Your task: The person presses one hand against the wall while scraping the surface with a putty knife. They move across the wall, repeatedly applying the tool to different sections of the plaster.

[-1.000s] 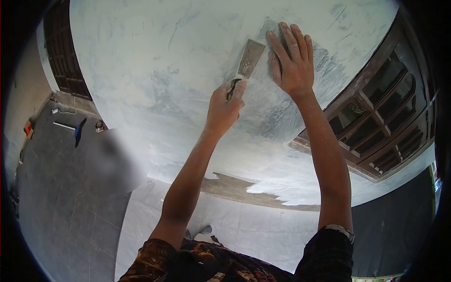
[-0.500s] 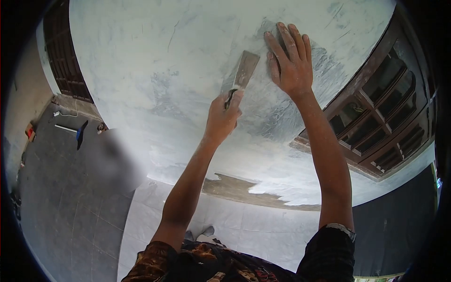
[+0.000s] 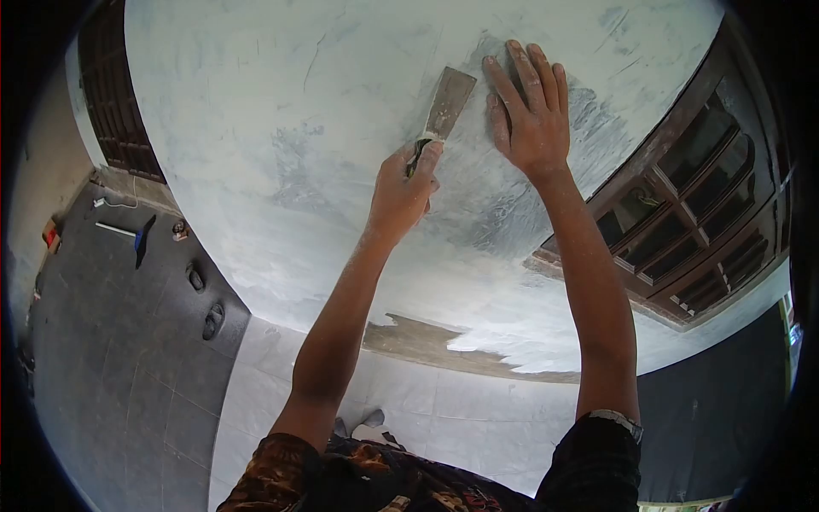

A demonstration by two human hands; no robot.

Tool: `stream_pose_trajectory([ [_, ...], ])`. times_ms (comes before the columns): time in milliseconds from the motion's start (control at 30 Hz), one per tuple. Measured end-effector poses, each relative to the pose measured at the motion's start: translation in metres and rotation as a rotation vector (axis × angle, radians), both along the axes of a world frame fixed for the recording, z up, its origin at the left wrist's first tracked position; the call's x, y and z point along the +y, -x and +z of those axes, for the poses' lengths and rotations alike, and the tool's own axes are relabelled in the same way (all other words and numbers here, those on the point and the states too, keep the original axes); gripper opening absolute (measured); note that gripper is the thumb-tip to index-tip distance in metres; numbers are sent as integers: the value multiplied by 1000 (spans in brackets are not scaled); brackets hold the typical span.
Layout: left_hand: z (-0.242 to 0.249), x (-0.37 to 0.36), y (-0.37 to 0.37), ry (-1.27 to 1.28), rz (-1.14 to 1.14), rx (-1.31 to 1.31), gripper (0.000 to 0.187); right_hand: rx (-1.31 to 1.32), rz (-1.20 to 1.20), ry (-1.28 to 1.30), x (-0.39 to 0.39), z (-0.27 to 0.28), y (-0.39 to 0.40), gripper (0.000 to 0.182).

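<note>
My left hand is closed round the handle of a putty knife, whose wide metal blade points up and lies against or close to the white wall. To its right, my right hand rests with fingers spread on the wall, palm towards the surface, and holds nothing. Whitish dust marks the fingers of both hands. Grey smeared patches show on the wall around the blade and the right hand. Low on the wall is a bare brown patch.
A brown wooden window is at the right, and a dark grille at the upper left. On the grey floor lie dark sandals and a blue-headed tool with a white handle. Pale sheeting lies below the wall.
My left hand and the putty knife have moved slightly up the wall. My right hand is almost where it was. The blurred area at lower left is gone, and the sandals show there.
</note>
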State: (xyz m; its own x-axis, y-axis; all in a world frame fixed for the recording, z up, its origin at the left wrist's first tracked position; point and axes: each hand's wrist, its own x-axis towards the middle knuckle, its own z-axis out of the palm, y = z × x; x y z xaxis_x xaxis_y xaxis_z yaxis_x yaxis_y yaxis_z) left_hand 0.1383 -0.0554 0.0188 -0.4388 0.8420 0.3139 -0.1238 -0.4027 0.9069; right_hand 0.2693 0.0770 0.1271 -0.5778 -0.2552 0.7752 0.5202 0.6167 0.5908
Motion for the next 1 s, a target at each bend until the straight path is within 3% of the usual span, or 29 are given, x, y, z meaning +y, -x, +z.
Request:
stream_pose_trajectory([
  [167, -21, -13, 2, 86, -46, -33, 32, 13, 22, -8, 0, -1, 1, 47],
  [367, 14, -2, 4, -6, -19, -38, 34, 6, 10, -8, -2, -1, 0, 45],
  [467, -15, -11, -4, 68, -39, -19, 35, 10, 12, -7, -2, -1, 1, 44],
  [667, -4, 4, 0, -29, 1, -12, 34, 8, 13, -9, 0, -1, 0, 45],
  [867, -27, -10, 1, 70, 3, -22, 34, 12, 13, -5, 1, -2, 0, 46],
  [1000, -2, -2, 3, -11, 24, -7, 33, 4, 27, -9, 2, -3, 0, 46],
])
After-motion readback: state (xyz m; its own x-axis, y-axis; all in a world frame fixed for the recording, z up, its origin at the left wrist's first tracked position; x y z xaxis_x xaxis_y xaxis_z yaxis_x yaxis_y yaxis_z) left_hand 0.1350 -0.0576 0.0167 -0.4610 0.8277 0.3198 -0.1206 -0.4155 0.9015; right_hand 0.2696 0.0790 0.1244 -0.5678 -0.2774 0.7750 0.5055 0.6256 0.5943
